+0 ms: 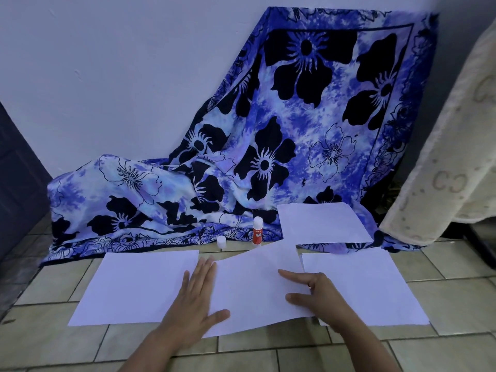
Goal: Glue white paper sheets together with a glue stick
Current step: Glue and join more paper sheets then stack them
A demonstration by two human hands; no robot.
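Head view: left grip spread flat across the join of left sheet and middle sheet; right grip pinches the middle sheet's right edge, long axis skewed up-right.

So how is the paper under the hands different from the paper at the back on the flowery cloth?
The middle sheet lies crooked on the tiled floor; the far sheet lies straighter, on the blue cloth. The left hand and the right hand both touch the middle sheet; no hand touches the far sheet. Both sheets are white and blank.
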